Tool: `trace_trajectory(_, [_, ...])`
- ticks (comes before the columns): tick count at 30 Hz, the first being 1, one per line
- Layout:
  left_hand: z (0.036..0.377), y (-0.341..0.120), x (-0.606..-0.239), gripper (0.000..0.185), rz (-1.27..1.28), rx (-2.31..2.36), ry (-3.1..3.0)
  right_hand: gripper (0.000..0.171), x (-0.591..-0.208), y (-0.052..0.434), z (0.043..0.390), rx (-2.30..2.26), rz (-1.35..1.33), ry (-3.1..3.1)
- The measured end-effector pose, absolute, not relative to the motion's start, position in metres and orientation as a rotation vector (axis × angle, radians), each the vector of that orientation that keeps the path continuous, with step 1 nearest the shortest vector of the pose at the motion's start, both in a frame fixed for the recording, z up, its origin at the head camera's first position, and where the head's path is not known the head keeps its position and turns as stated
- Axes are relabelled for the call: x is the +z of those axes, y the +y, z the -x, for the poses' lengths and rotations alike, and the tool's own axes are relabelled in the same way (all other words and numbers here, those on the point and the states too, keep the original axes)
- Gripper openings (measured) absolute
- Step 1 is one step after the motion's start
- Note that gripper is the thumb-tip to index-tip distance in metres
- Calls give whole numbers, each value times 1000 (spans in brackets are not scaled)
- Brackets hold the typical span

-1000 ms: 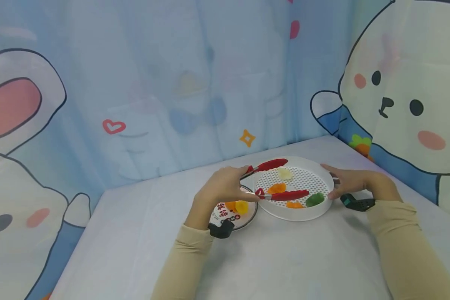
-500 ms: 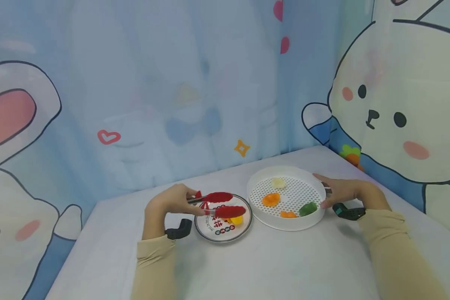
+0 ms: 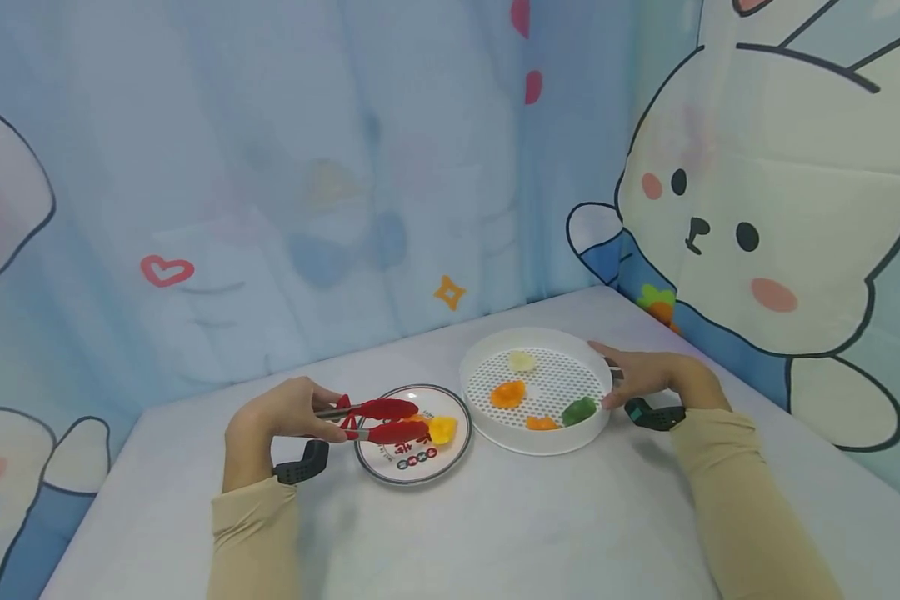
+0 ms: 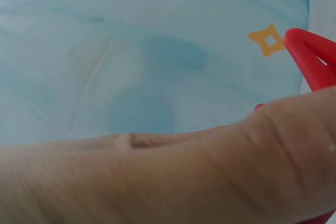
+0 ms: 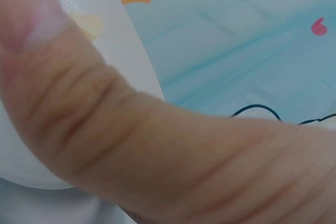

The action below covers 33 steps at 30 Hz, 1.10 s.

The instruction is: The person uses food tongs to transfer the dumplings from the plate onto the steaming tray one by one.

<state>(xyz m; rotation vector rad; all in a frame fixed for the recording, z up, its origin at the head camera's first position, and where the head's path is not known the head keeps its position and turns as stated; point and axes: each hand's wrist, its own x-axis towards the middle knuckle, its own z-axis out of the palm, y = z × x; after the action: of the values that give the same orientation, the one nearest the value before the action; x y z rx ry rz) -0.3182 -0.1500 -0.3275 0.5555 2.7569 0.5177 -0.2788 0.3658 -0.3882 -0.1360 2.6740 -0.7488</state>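
Observation:
My left hand (image 3: 288,412) holds tongs (image 3: 393,432) with red tips and metal arms. Their tips stand slightly apart over a round white plate (image 3: 412,475) with a dark rim and red print. A yellow piece (image 3: 442,430) of play food lies on the plate just past the tips, and an orange piece beside it is partly hidden by them. My right hand (image 3: 645,379) grips the right edge of a round white perforated basket (image 3: 543,354), thumb bent at the rim (image 5: 58,103). Inside are a pale yellow slice (image 3: 521,361), an orange piece (image 3: 507,394), a green piece (image 3: 579,410) and a smaller orange piece (image 3: 542,423).
Plate and basket stand side by side on a white-covered table (image 3: 480,533). A blue cloth backdrop (image 3: 270,167) with cartoon rabbits (image 3: 757,208) rises behind and to the right. Each wrist wears a black device (image 3: 303,462).
My left hand has drawn the tongs leftward from over the basket to over the plate, and their tips have come closer together. My right hand stays at the basket's edge. The head view has shifted.

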Motion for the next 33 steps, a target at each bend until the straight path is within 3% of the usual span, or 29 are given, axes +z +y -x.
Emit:
trace_trajectory(13, [327,-146,-338,67,-591,491,2726,124,-388,364,275,-748,142,2681])
trace_trajectory(33, [331,-157,-336,57,-557,588,2727,122,-381,363,275,-771,182,2634])
